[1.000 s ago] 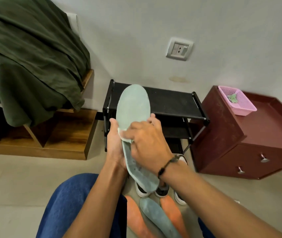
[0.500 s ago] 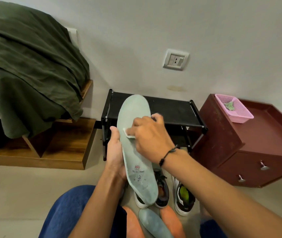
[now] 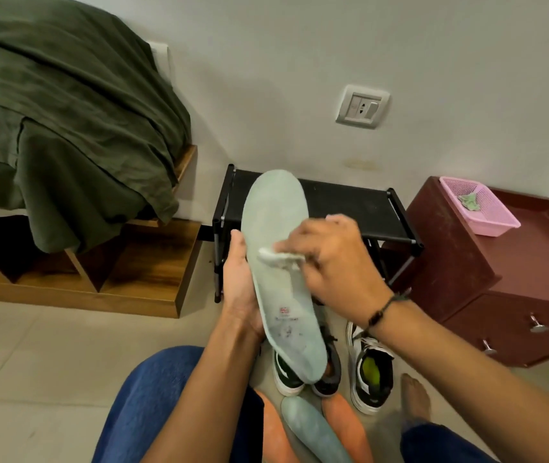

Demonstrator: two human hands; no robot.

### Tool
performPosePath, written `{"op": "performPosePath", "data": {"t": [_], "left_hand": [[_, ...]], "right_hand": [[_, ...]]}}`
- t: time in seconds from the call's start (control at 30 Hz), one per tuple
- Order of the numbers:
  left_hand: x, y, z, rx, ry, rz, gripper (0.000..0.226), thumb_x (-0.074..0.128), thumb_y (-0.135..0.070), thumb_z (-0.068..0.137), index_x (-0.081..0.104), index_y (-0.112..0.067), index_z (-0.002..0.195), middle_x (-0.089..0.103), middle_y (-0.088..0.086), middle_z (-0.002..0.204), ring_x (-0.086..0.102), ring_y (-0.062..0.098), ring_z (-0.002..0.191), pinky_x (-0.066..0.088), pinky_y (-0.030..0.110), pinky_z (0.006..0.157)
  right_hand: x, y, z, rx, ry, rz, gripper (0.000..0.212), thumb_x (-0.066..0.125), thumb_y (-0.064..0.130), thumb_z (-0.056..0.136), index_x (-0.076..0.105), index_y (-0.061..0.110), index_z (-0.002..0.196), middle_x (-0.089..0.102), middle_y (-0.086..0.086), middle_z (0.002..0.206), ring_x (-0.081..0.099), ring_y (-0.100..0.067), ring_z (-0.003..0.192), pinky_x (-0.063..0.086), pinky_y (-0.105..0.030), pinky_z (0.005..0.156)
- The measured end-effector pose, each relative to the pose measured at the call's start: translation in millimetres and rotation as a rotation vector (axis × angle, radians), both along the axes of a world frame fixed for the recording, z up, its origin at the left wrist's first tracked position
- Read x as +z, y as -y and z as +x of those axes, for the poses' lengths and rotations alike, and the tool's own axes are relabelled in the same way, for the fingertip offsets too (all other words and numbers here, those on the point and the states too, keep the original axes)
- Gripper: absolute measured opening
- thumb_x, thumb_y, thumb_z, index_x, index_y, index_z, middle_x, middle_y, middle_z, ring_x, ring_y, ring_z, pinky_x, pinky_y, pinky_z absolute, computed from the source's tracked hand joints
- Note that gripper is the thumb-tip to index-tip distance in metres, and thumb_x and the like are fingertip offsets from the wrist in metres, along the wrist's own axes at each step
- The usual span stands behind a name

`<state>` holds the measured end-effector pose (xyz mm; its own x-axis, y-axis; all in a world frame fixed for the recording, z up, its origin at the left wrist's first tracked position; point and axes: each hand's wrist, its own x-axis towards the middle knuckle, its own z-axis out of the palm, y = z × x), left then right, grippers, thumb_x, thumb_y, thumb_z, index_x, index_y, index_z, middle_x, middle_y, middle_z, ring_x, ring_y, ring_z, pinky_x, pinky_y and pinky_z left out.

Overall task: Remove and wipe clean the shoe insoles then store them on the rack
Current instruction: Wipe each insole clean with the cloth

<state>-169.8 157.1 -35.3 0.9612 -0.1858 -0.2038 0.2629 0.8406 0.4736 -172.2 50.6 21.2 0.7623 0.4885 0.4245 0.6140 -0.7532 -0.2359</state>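
Note:
I hold a pale green insole (image 3: 276, 228) upright in front of the black shoe rack (image 3: 350, 208). My left hand (image 3: 238, 282) grips its left edge from behind. My right hand (image 3: 336, 265) pinches a small white wipe (image 3: 280, 257) and presses it against the insole's middle. On the floor below lie a second pale green insole (image 3: 310, 429) and two orange insoles (image 3: 275, 432) beside it. Two black-and-white shoes (image 3: 371, 372) stand in front of the rack; one shows a yellow-green inside.
A dark red drawer cabinet (image 3: 507, 295) stands right of the rack with a pink basket (image 3: 480, 208) on top. A wooden bed frame (image 3: 153, 272) under a green blanket (image 3: 59, 128) fills the left. My bare foot (image 3: 415, 399) and blue-jeaned knee (image 3: 146, 402) are below.
My right hand has slid the wipe up the insole from its lower part to the middle, uncovering the printed heel. The view tilted down, showing more of the shoes.

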Motion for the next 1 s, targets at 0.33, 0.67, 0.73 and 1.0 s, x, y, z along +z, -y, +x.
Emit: {"op": "performPosePath", "data": {"t": [0.33,0.67,0.73,1.0], "left_hand": [[-14,-5,3,-0.073,0.02,-0.091,0.086,0.017,-0.067,0.092,0.064,0.0,0.118,0.062,0.021,0.117,0.064,0.027,0.092,0.054,0.034,0.083],[-7,-9,3,-0.039,0.045,-0.07,0.084,0.011,-0.067,0.092,0.061,-0.005,0.121,0.063,0.019,0.114,0.065,0.025,0.083,0.056,0.033,0.073],[-11,-4,5,0.001,0.052,-0.024,0.077,0.014,-0.062,0.096,0.068,-0.008,0.105,0.07,0.015,0.093,0.068,0.023,0.08,0.056,0.031,0.073],[-20,-5,4,-0.045,0.059,-0.101,0.086,0.016,-0.071,0.09,0.064,-0.004,0.117,0.06,0.018,0.117,0.06,0.026,0.093,0.052,0.033,0.081]], "right_hand": [[-31,-30,-24,-0.013,0.076,-0.014,0.042,0.032,0.018,0.074,0.073,0.01,0.07,0.065,-0.002,0.066,0.063,-0.026,0.069,0.036,-0.047,0.085],[-7,3,-29,0.017,-0.053,0.194,0.027,0.061,0.006,0.073,0.074,0.022,0.09,0.068,0.006,0.083,0.057,-0.007,0.077,0.045,-0.053,0.079],[8,-6,-10,-0.054,-0.055,0.206,0.028,0.058,0.009,0.077,0.074,0.021,0.097,0.068,0.005,0.086,0.061,-0.014,0.079,0.045,-0.054,0.08],[-34,-41,-29,-0.171,-0.067,-0.009,0.024,0.05,0.011,0.079,0.073,0.014,0.086,0.066,-0.003,0.075,0.062,-0.028,0.076,0.037,-0.049,0.084]]}}
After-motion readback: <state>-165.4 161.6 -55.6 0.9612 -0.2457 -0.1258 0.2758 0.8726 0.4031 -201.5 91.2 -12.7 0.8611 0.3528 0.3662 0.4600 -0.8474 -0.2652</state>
